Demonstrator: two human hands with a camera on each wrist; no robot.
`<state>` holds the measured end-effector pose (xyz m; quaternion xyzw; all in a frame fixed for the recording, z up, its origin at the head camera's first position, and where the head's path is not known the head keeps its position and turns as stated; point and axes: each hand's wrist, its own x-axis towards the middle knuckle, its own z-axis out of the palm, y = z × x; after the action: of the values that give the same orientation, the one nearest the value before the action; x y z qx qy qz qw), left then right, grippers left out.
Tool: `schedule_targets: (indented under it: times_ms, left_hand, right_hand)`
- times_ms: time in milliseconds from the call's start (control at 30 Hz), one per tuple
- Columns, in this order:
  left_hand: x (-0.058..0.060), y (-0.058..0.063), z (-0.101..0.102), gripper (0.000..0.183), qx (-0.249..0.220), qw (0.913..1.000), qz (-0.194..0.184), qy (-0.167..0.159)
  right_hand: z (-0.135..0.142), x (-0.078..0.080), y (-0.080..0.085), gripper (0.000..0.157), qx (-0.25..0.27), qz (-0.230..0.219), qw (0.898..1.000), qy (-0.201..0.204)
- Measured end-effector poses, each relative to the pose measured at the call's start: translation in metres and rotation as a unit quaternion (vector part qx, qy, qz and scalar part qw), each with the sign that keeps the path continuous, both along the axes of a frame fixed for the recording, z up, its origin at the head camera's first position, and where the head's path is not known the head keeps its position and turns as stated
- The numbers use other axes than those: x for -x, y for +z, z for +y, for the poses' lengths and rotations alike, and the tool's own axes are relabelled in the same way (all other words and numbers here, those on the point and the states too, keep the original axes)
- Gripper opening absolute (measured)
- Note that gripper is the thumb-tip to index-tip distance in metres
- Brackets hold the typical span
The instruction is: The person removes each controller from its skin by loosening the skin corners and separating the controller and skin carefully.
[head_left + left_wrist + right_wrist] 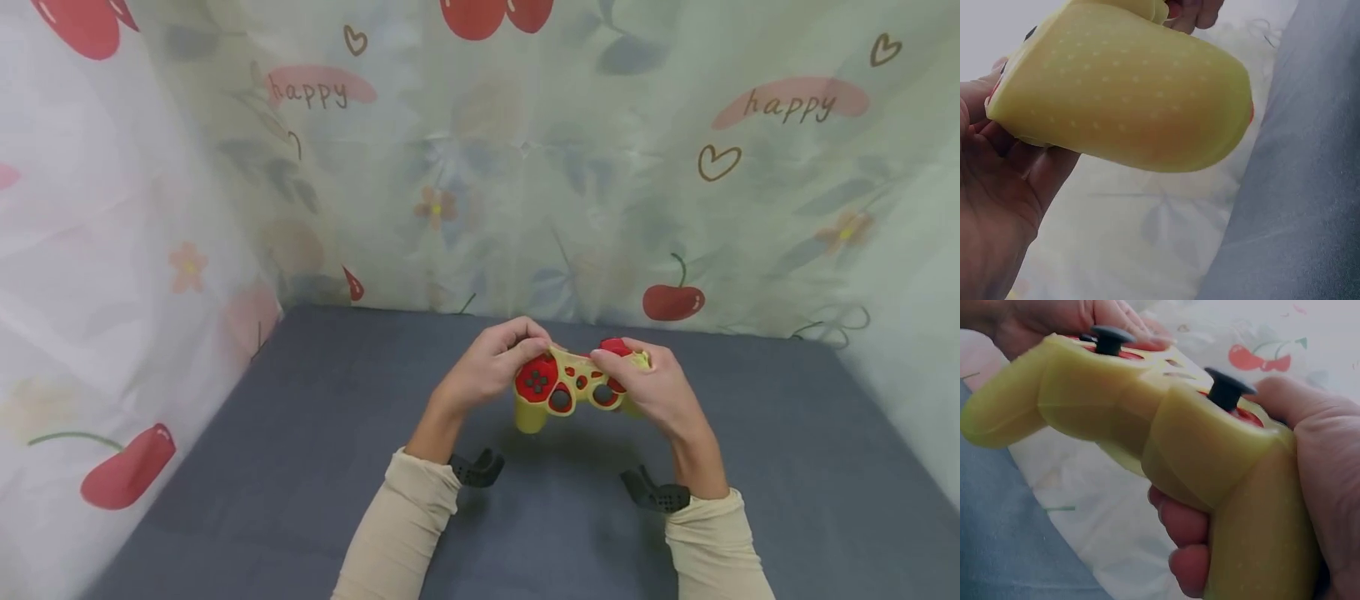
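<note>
Yellow sleeve (530, 418) around red controller (526, 372), held above counter (300, 467). Left grip (492, 362) pinching left upper corner; right grip (663, 390) curled round right end. Best brace left side, ease sleeve edge gradually, avoid tugging thin strips.

blue-grey tabletop (285, 467) | cherry-print curtain (517, 225) behind | twice-printed "happy" lettering (790, 106)
</note>
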<state>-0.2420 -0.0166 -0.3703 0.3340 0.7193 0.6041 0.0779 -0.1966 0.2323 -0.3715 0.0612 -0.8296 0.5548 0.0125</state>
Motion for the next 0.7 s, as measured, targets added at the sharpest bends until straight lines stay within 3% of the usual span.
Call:
schedule_targets:
  times_ms: [167,367,533,700]
  left_hand:
    - [0.0012,-0.0021,0.0002,0.02,0.016,0.9997,-0.008,0.014]
    - [0.0045,-0.0057,-0.0013,0.017,0.01,0.9999,-0.01,0.002]
    - [0.0075,-0.0083,0.0008,0.017,0.021,0.9996,0.018,0.001]
    - [0.0079,-0.009,0.0019,0.017,0.073,0.9948,0.067,0.024]
  right_hand:
    - [0.0038,0.0035,-0.0035,0.032,-0.016,0.01,0.999,0.029]
    - [0.0049,0.0035,-0.0049,0.027,-0.039,0.034,0.997,0.049]
    - [0.008,0.0008,-0.0026,0.026,-0.053,0.045,0.996,0.053]
    - [0.0101,-0.0009,-0.001,0.034,-0.066,0.038,0.995,0.056]
